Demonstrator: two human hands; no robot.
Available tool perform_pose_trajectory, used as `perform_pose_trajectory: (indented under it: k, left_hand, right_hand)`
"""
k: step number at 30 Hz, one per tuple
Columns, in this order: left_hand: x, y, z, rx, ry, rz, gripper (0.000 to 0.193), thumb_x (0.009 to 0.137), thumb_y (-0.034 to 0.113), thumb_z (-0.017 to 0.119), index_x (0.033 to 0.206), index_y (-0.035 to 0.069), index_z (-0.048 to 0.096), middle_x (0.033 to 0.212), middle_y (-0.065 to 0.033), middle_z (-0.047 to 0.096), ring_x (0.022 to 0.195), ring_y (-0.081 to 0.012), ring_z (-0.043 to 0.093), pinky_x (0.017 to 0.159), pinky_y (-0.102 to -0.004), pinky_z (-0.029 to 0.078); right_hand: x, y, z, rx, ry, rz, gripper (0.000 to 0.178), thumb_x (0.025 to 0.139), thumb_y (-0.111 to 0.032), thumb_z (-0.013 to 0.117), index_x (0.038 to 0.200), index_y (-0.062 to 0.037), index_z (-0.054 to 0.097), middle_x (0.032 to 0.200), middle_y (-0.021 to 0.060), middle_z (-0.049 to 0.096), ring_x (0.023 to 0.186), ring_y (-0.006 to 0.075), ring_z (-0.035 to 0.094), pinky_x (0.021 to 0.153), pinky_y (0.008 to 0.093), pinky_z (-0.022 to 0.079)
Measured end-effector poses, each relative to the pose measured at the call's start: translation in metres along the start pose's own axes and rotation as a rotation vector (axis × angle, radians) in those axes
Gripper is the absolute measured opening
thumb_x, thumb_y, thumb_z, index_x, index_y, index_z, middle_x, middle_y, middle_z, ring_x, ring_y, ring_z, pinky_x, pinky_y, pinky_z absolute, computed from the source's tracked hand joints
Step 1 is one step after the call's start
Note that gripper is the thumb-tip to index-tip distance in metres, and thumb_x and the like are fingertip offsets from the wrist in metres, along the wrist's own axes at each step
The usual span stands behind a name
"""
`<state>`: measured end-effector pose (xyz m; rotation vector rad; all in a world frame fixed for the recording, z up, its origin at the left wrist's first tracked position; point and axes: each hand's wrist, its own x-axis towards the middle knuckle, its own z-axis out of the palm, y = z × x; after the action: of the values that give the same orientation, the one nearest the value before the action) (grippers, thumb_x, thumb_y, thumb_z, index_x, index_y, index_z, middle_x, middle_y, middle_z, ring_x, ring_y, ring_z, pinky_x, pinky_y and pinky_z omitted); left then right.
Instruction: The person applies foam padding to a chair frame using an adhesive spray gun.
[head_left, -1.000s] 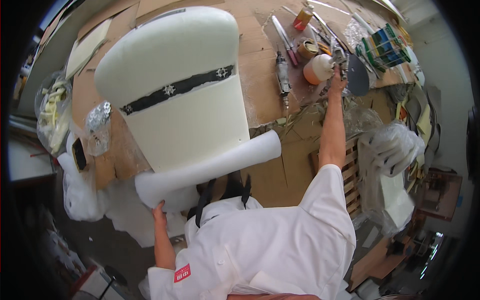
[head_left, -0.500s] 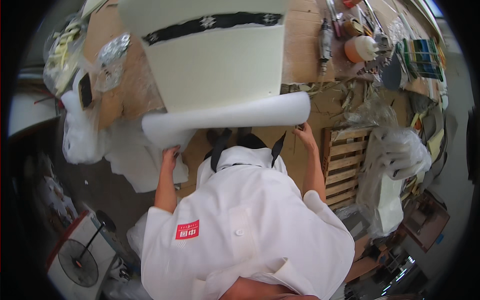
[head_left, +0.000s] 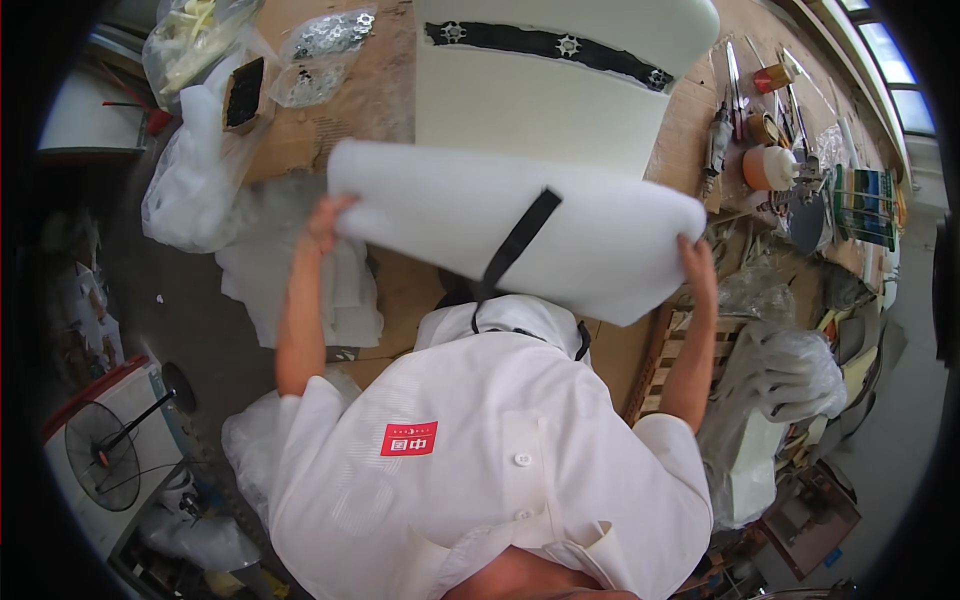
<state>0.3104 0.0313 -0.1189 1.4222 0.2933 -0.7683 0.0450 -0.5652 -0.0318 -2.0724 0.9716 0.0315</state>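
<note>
A white foam sheet (head_left: pixel 430 200), soft-looking and slightly translucent, spans crosswise in front of my body. My left hand (head_left: pixel 326 222) is closed on its left edge, and my right hand (head_left: pixel 697 262) grips its right edge. The sheet slants, its right end lower in the picture. Over its middle lies a black strap (head_left: pixel 520 238) that runs up from my waist. Beyond the sheet, a cream-white panel (head_left: pixel 540 110) rests on the cardboard-covered bench. A black band (head_left: pixel 510 40) with several star-shaped metal pieces crosses that panel. The foam hides the panel's near edge.
At the bench's right are an air tool (head_left: pixel 716 145), a bottle of orange liquid (head_left: pixel 768 168) and a wire rack (head_left: pixel 865 205). Bagged metal parts (head_left: pixel 335 35) and a black-topped box (head_left: pixel 243 95) lie left. A wooden pallet (head_left: pixel 655 370) stands right; a fan (head_left: pixel 103 455) is lower left.
Both hands have raised the foam sheet and spread farther apart, and more of its surface faces up. The black strap now lies over it. The whole view has shifted.
</note>
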Motion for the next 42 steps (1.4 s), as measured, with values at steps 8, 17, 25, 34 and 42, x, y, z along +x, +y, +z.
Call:
perform_pose_trajectory:
  k: [8, 17, 25, 34, 42]
  left_hand:
    - [0.039, 0.148, 0.034, 0.512, -0.477, 0.159, 0.065, 0.081, 0.028, 0.07, 0.133, 0.001, 0.045, 0.123, -0.0091, 0.057, 0.112, -0.0192, 0.054, 0.102, -0.0349, 0.039]
    - [0.115, 0.224, 0.034, -0.326, -0.268, 0.299, 0.051, 0.09, 0.039, 0.057, 0.124, 0.0, 0.053, 0.124, -0.0163, 0.058, 0.109, -0.0292, 0.058, 0.098, -0.0397, 0.044]
    - [0.067, 0.254, 0.079, -0.602, -0.46, 0.35, 0.079, 0.088, 0.053, 0.051, 0.145, 0.003, 0.029, 0.139, -0.0175, 0.044, 0.126, -0.0332, 0.043, 0.108, -0.0444, 0.033]
    - [0.109, 0.273, 0.066, -0.138, -0.402, 0.208, 0.053, 0.089, 0.014, 0.061, 0.138, 0.007, 0.042, 0.122, -0.0133, 0.059, 0.101, -0.0214, 0.064, 0.086, -0.0351, 0.054]
    - [0.134, 0.305, 0.047, -0.024, -0.512, 0.01, 0.071, 0.085, 0.071, 0.039, 0.116, 0.01, 0.057, 0.091, -0.0061, 0.064, 0.065, -0.0156, 0.055, 0.06, -0.0232, 0.039]
  right_hand:
    - [0.053, -0.072, -0.081, 0.359, -0.491, 0.129, 0.054, 0.084, -0.014, 0.064, 0.132, -0.0001, 0.045, 0.118, 0.0119, 0.058, 0.097, 0.0222, 0.062, 0.088, 0.0343, 0.049]
    - [0.157, -0.143, -0.086, 0.69, -0.173, -0.09, 0.055, 0.092, -0.035, 0.057, 0.137, -0.0045, 0.045, 0.125, 0.0116, 0.057, 0.104, 0.0217, 0.06, 0.089, 0.0347, 0.049]
    - [0.184, -0.156, -0.093, 1.2, -0.624, -0.08, 0.084, 0.091, -0.066, 0.034, 0.141, 0.001, 0.037, 0.127, 0.0224, 0.053, 0.113, 0.0343, 0.055, 0.102, 0.0434, 0.04]
    - [0.256, -0.119, -0.107, 1.597, -0.711, -0.102, 0.041, 0.094, -0.03, 0.053, 0.117, 0.0037, 0.053, 0.117, 0.0175, 0.058, 0.105, 0.0294, 0.058, 0.089, 0.0424, 0.054]
    - [0.276, -0.162, -0.099, 0.718, -0.125, -0.178, 0.054, 0.094, -0.041, 0.053, 0.13, -0.0016, 0.044, 0.107, 0.0095, 0.058, 0.097, 0.0153, 0.055, 0.078, 0.0263, 0.046]
